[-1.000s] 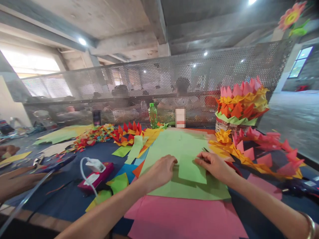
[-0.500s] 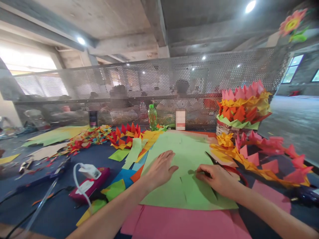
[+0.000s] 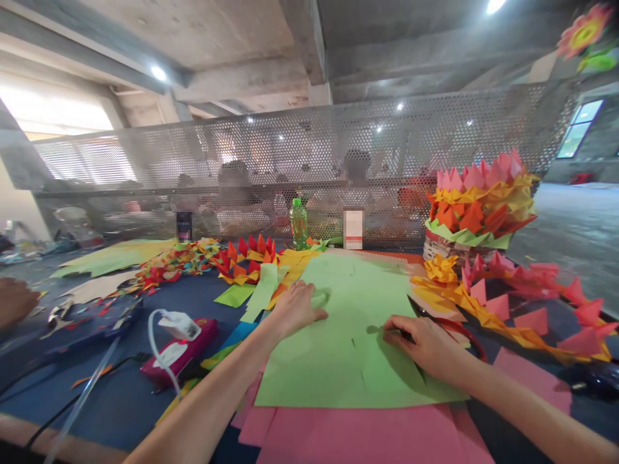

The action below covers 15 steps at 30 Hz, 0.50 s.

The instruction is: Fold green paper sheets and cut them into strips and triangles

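My left hand (image 3: 294, 308) lies open and flat on the left part of a large light green paper sheet (image 3: 348, 348), fingers stretched forward. My right hand (image 3: 422, 341) rests on the sheet's right side, curled around the handles of red scissors (image 3: 445, 325) whose dark blades point away toward the back. A short cut line shows in the green sheet between my hands. Pink paper (image 3: 358, 435) lies under the green sheet, nearer to me.
A basket of folded orange, yellow and pink paper (image 3: 478, 206) stands at the back right, with a chain of paper points (image 3: 512, 299) before it. A green bottle (image 3: 298, 223), paper scraps (image 3: 242, 261), a pink device with white charger (image 3: 178, 345) and another person's hand (image 3: 14, 299) lie left.
My left hand slid forward and left across the green sheet. The small green piece seen a second ago lies flat within the sheet now. My right hand stayed nearly still.
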Each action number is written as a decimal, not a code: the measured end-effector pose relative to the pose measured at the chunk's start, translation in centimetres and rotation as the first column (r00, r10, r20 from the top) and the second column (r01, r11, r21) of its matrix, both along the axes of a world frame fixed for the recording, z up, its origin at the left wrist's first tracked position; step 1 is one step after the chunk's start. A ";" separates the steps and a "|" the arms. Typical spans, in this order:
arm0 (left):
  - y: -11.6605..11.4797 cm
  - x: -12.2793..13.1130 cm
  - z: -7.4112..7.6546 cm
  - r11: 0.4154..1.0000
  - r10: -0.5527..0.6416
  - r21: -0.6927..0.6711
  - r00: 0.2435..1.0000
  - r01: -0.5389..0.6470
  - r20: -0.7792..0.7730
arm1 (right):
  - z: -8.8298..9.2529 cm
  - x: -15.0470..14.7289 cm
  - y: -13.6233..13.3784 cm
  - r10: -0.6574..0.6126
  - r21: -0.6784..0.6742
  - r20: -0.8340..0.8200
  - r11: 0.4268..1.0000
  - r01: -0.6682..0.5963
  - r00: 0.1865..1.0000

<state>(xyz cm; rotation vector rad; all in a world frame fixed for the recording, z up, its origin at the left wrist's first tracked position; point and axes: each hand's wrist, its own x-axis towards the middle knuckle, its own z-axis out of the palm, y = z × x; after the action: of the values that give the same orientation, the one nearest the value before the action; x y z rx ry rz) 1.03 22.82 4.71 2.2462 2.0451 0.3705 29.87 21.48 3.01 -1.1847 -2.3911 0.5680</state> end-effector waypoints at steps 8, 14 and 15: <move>-0.2 -2.6 1.9 0.999 0.007 -0.033 0.976 0.000 0.219 | -0.1 -0.1 0.0 -0.018 0.016 -0.013 1.000 0.018 1.000; -0.2 -4.1 2.5 0.999 0.048 -0.031 0.788 -0.037 0.613 | 0.3 -0.1 0.2 -0.079 0.090 -0.277 0.990 0.107 0.958; -0.1 -4.0 2.3 0.998 0.058 -0.040 0.726 -0.043 0.685 | 0.4 -0.1 0.1 -0.102 0.095 -0.324 0.986 0.140 0.940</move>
<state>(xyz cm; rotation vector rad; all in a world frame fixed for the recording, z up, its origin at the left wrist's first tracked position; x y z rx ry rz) -2.98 22.70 7.05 1.6499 1.6729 1.0066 29.80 21.62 3.38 -1.0889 -2.0353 0.5271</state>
